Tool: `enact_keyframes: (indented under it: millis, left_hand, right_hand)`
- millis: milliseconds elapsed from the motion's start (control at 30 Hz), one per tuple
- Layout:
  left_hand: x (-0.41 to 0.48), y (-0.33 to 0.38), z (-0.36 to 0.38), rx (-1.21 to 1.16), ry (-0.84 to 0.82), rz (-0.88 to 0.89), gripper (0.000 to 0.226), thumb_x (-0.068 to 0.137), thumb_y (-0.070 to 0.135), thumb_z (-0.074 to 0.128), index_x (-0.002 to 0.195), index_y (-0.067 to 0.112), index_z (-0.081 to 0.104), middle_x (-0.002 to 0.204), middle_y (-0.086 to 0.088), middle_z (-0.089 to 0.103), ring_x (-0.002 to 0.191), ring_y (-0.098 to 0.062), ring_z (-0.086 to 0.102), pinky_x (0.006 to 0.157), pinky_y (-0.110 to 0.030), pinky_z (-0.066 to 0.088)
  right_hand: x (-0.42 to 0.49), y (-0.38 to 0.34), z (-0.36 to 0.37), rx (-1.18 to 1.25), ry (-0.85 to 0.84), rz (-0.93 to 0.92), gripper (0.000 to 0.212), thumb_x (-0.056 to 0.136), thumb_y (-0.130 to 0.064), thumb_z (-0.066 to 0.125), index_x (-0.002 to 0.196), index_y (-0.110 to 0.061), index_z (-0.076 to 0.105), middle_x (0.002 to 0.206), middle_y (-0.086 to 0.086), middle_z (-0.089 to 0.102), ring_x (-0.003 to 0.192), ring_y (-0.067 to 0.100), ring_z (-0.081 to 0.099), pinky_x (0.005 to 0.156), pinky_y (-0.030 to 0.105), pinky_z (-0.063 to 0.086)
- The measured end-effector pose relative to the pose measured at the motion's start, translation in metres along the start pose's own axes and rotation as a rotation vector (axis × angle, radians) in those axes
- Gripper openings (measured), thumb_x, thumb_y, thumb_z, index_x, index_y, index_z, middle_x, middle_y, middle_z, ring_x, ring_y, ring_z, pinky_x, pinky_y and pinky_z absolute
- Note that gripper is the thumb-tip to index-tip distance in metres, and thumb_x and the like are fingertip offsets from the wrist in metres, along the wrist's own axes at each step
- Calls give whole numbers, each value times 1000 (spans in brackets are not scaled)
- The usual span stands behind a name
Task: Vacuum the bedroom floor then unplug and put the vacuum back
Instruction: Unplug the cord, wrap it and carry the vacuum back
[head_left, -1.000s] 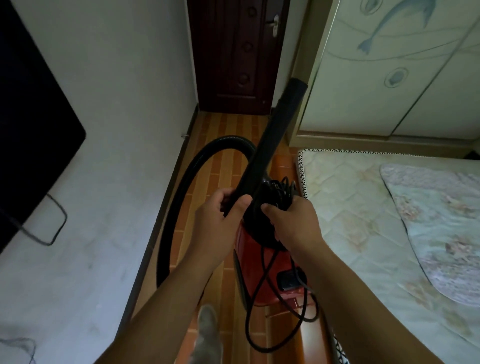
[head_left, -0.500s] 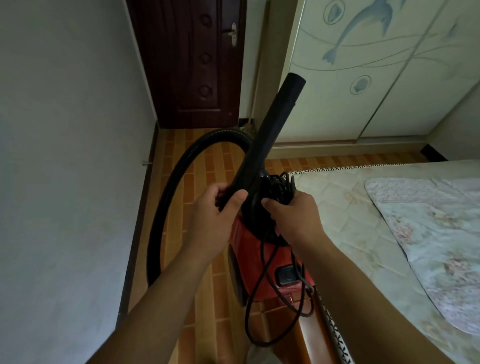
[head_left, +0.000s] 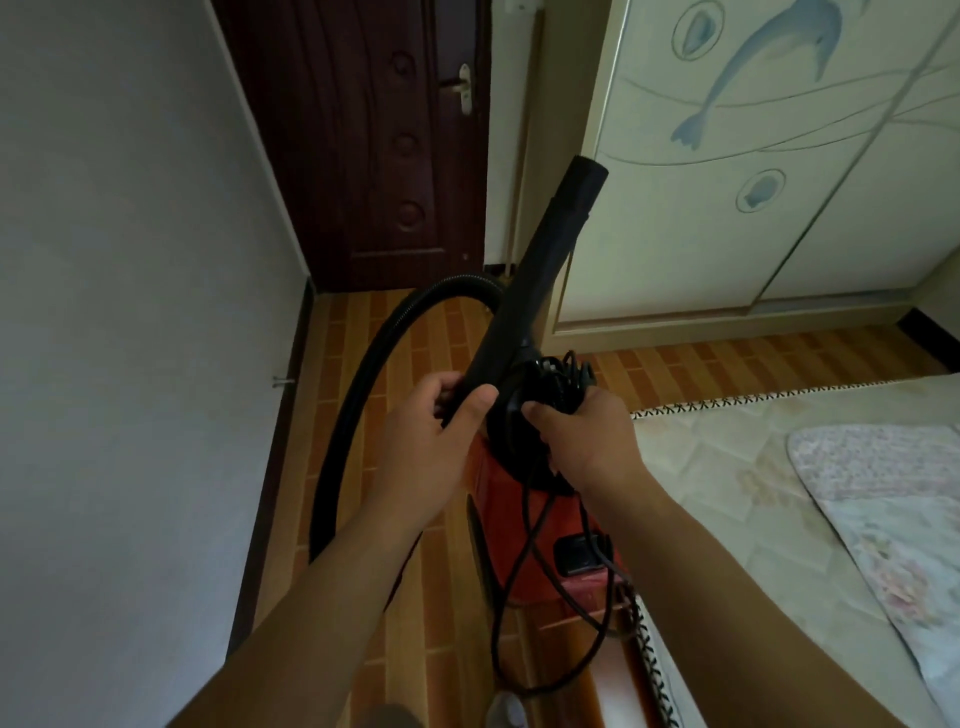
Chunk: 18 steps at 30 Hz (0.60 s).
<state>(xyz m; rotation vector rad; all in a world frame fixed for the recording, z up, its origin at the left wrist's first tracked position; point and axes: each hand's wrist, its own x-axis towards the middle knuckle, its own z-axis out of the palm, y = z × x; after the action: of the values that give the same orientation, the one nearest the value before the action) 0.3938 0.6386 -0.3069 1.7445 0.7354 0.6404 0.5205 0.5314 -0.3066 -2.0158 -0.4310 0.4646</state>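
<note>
We curl our left hand (head_left: 423, 441) round the lower end of the black wand (head_left: 540, 275), thumb laid across it, so the wand tilts up toward the wardrobe (head_left: 727, 234). Our right hand (head_left: 589, 441) grips the bundled cord (head_left: 558, 376) at the top of the red vacuum (head_left: 511, 525). The vacuum sits just below both hands, over the wood floor (head_left: 415, 649) beside the bed (head_left: 737, 499), with its hose (head_left: 353, 415) arching left and cord loops dangling beneath.

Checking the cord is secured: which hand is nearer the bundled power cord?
Right. The right hand grips the bundled power cord; the left hand holds the black wand just left of it.
</note>
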Motion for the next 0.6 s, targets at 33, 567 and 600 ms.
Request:
enact_keyframes:
  millis: [33,567,600]
  left_hand:
    - [16,0,1,-2,4,1,16,95,47,64,107,37,64,97,23,69,91,3,66,74,-16,51]
    - [295,-27,-6,-30,-238,30,23,94,54,61,108,36,64,97,16,71,89,2,67,77,-25,55]
    - [310,-25,-5,-23,-262,43,24,94,54,61,108,36,64,96,15,71,87,3,67,75,-22,54]
  right_hand:
    - [16,-5,2,-4,-3,-7,13,87,-34,75,89,-23,68,79,3,72,74,28,71,73,50,61]
    - [229,-73,69,16,186,133,12,89,-28,74,88,-19,66,78,7,72,64,23,69,59,37,57]
    - [238,-78,70,23,208,144,13,89,-27,74,87,-19,65,76,8,72,61,23,68,57,36,56]
